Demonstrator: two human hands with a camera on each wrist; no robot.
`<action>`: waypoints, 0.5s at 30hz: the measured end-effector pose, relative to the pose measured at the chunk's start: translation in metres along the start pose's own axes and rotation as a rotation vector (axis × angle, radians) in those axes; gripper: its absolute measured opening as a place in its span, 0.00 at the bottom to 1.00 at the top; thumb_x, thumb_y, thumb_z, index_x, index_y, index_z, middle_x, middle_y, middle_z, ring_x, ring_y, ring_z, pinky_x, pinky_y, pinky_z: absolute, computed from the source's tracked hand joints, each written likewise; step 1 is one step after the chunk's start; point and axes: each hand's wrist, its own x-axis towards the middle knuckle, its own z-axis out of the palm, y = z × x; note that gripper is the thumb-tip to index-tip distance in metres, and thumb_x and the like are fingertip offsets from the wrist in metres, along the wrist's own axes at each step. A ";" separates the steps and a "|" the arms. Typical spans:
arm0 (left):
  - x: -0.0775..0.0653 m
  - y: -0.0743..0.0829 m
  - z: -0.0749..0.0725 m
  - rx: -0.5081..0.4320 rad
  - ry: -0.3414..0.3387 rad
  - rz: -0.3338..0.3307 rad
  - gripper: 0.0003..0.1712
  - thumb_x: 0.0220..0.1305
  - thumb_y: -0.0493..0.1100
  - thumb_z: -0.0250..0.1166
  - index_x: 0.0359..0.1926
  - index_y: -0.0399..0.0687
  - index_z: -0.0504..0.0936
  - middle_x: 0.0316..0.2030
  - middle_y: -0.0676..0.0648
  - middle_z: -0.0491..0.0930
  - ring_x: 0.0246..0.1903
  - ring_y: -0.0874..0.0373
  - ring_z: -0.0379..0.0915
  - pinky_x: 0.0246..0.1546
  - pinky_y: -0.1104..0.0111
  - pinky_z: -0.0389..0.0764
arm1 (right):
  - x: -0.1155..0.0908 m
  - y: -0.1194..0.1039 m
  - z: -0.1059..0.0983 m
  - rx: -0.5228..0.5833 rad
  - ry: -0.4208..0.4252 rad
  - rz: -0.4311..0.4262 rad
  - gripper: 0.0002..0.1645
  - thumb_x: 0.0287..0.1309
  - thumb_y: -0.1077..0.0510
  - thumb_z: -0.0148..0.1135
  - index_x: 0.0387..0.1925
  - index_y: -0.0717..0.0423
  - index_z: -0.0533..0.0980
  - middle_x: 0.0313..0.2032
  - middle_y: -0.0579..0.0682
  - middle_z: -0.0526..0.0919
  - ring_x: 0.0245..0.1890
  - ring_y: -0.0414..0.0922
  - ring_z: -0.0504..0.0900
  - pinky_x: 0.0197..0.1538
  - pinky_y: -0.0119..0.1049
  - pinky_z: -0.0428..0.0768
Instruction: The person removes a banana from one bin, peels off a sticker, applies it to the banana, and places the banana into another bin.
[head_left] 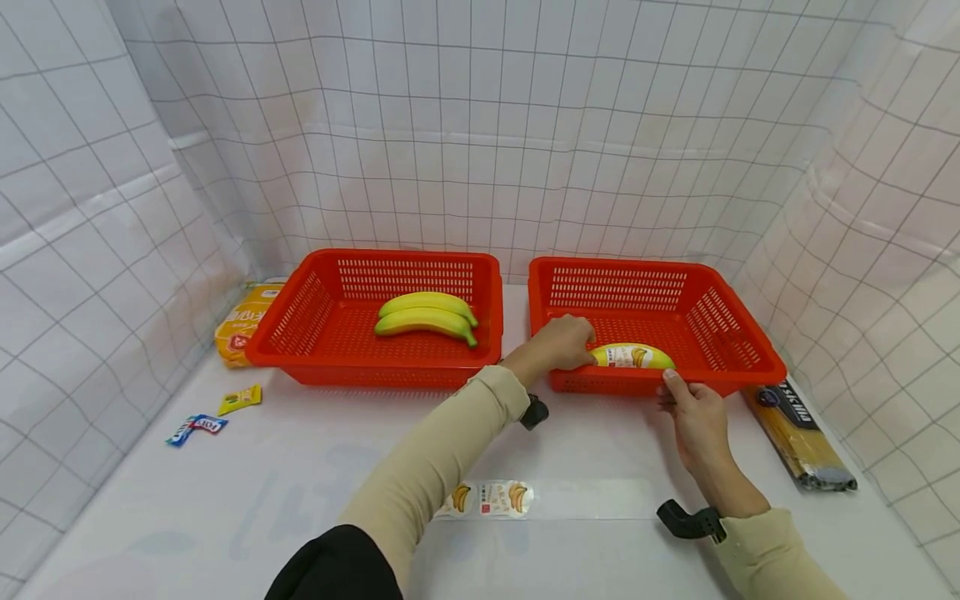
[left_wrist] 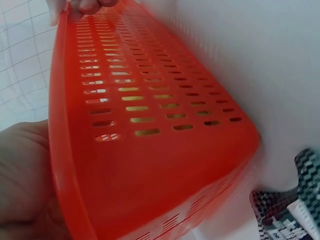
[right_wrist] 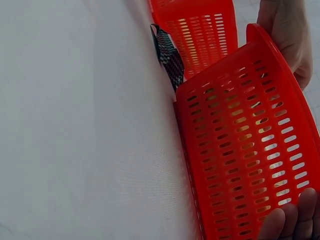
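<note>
In the head view a banana (head_left: 636, 357) with a printed label lies along the near wall inside the right red basket (head_left: 667, 380). My left hand (head_left: 561, 343) reaches over that wall and grips the banana's left end, which it hides. My right hand (head_left: 697, 421) holds the basket's near rim, thumb on top and fingers against the outside. In the right wrist view, fingertips (right_wrist: 295, 217) of this hand press the perforated wall. Yellow of the banana (left_wrist: 147, 132) shows through slots in the left wrist view.
A second red basket (head_left: 375, 375) on the left holds two bananas (head_left: 427, 312). A clear strip with banana stickers (head_left: 506, 498) lies in front. Small candy wrappers (head_left: 240, 400) and a yellow bag (head_left: 247, 325) are at left; a pasta pack (head_left: 802, 437) lies at right.
</note>
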 end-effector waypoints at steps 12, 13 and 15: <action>-0.034 -0.016 -0.005 -0.273 0.235 0.032 0.18 0.62 0.47 0.63 0.53 0.51 0.79 0.48 0.49 0.75 0.49 0.58 0.68 0.48 0.68 0.74 | -0.018 0.004 0.002 -0.319 -0.065 -0.065 0.32 0.60 0.38 0.55 0.44 0.66 0.73 0.29 0.43 0.79 0.33 0.40 0.77 0.40 0.28 0.79; -0.038 -0.020 -0.007 -0.281 0.259 0.038 0.18 0.62 0.47 0.62 0.53 0.52 0.79 0.48 0.49 0.75 0.49 0.58 0.68 0.49 0.68 0.73 | -0.021 0.004 0.004 -0.360 -0.073 -0.089 0.32 0.60 0.38 0.55 0.45 0.65 0.73 0.30 0.43 0.79 0.33 0.40 0.77 0.39 0.28 0.79; -0.047 -0.027 -0.014 -0.314 0.295 0.050 0.18 0.62 0.46 0.62 0.53 0.51 0.79 0.49 0.48 0.75 0.51 0.56 0.68 0.51 0.66 0.73 | -0.025 0.004 0.008 -0.434 -0.091 -0.152 0.30 0.61 0.38 0.54 0.44 0.63 0.74 0.31 0.46 0.79 0.33 0.40 0.77 0.40 0.29 0.79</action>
